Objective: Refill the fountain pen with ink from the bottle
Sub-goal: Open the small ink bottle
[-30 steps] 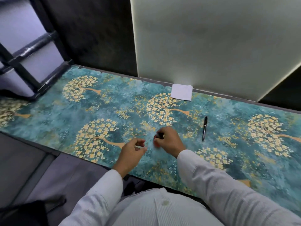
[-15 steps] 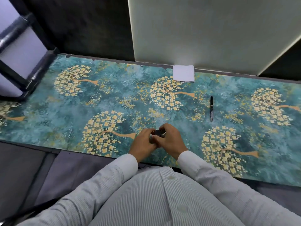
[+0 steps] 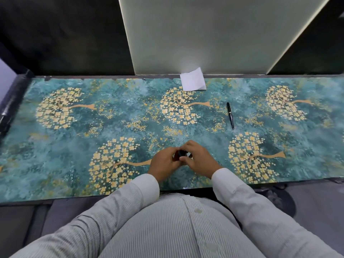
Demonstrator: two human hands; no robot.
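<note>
A small dark ink bottle (image 3: 181, 154) stands on the teal table near its front edge, mostly hidden between my hands. My left hand (image 3: 163, 162) wraps its left side. My right hand (image 3: 199, 161) closes over its top and right side, fingers curled around what looks like the cap. A capped black fountain pen (image 3: 230, 115) lies flat on the table, well beyond and to the right of my right hand, untouched.
A folded white paper (image 3: 193, 79) leans at the table's back edge against a pale upright panel (image 3: 204, 34). The table top (image 3: 74, 146) carries a teal covering with gold tree patterns. A dark frame (image 3: 9, 108) borders the left end.
My left hand, open and apart a second ago, has come in and closed on the bottle beside my right hand. The head view has swung rightward and down.
</note>
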